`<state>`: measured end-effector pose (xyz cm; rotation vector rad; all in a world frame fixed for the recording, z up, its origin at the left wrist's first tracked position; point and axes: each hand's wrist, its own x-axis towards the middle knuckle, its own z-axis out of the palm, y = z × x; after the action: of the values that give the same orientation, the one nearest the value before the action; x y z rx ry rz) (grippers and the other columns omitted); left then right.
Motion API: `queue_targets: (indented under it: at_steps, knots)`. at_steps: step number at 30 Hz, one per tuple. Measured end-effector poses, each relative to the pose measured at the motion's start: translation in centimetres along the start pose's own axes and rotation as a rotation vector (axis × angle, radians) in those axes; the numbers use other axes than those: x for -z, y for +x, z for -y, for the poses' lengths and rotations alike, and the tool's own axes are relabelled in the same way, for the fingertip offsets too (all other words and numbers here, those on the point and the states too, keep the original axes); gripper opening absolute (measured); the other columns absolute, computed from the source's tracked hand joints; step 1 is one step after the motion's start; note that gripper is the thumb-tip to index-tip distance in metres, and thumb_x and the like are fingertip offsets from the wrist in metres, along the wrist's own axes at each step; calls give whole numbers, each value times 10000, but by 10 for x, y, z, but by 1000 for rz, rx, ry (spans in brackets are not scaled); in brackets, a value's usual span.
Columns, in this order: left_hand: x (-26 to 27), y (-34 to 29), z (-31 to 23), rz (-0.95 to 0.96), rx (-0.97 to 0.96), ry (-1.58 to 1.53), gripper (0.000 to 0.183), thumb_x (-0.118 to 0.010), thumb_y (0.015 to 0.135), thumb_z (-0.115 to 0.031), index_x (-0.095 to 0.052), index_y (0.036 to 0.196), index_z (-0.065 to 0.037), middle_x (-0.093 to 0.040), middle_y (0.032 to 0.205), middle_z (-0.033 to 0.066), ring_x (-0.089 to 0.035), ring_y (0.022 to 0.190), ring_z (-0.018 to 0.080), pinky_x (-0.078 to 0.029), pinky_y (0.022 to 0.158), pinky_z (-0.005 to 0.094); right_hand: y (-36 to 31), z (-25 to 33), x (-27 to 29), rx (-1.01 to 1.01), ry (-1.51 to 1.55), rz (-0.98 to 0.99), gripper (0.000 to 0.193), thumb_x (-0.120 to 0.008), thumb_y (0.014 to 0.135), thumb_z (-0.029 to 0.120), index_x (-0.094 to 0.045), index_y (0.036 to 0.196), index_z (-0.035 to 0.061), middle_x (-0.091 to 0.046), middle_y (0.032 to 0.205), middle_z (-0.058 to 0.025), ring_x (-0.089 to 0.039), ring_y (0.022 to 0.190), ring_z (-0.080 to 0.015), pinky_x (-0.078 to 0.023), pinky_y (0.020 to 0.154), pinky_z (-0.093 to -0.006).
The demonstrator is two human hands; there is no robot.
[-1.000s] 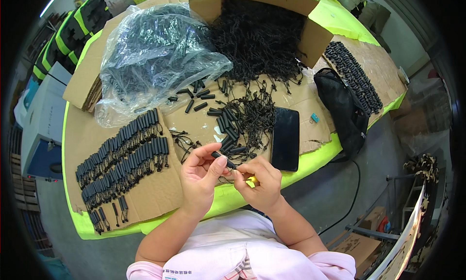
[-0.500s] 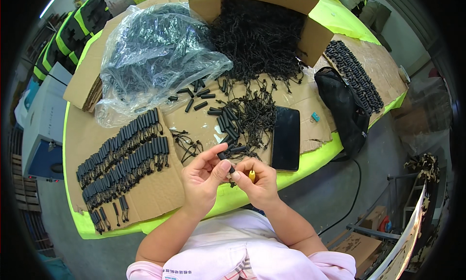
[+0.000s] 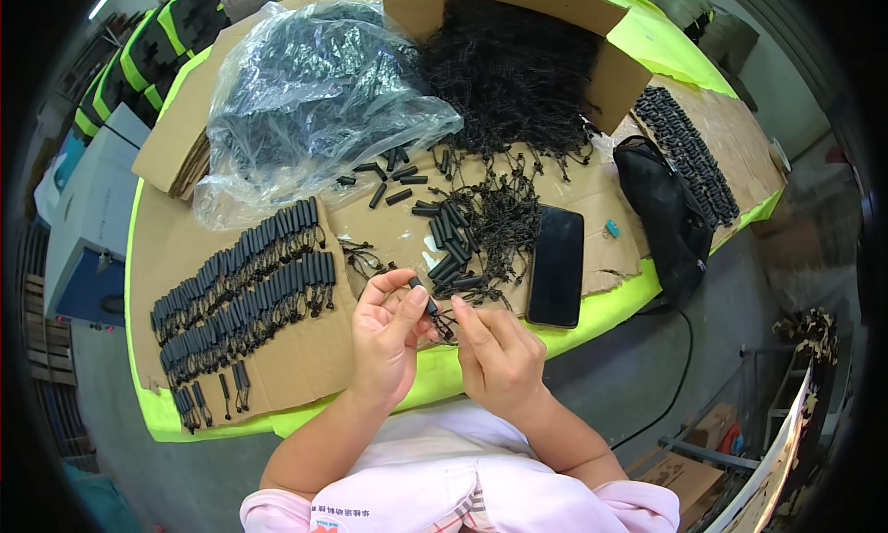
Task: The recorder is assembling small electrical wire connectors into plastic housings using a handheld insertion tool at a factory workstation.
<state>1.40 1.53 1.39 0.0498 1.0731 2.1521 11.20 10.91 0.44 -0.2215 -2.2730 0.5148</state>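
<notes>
My left hand [image 3: 386, 334] pinches a short black tube [image 3: 423, 294] between thumb and fingers, just in front of the table's near edge. From the tube's lower end hangs a knotted black cord [image 3: 444, 327]. Close beside that cord, my right hand [image 3: 500, 355] is curled, its thumb and forefinger together; what lies inside is hidden. Beyond the hands lie a pile of loose black tubes [image 3: 450, 235] and a tangle of black cords [image 3: 504, 214]. To the left, corded tubes [image 3: 268, 297] lie in neat rows on cardboard [image 3: 310, 362].
A dark-screened phone [image 3: 556, 267] lies right of the cords, with a black pouch [image 3: 661, 209] further right. At the back stand a clear plastic bag [image 3: 305, 98] and a cardboard box [image 3: 629, 85] of black cords. Dark bundles [image 3: 689, 154] line the right side.
My right hand has drawn slightly away from the tube, and the yellow-tipped thing seen in it is now out of sight. More of the cord shows. The view has shifted a little.
</notes>
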Motion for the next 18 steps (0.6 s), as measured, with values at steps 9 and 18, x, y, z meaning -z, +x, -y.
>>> queue_targets:
  at_steps: [9,18]
  knots:
    - [5,-3,7,-24,-260,164,270,-603,822,-61,-437,1030,-13,-533,764,44,-524,641,81,-470,550,204,0,5,-4,20,-86,6,399,-622,648,-4,-589,1044,24,-566,751,-56,-539,558,-177,-435,469,-269]
    - [9,-11,17,2,-423,323,259,-605,817,-35,-451,1025,-19,-509,822,25,-493,706,50,-442,587,180,1,12,-18,-38,6,6,375,-627,687,24,-575,1058,22,-568,770,-82,-563,598,-208,-455,500,-288]
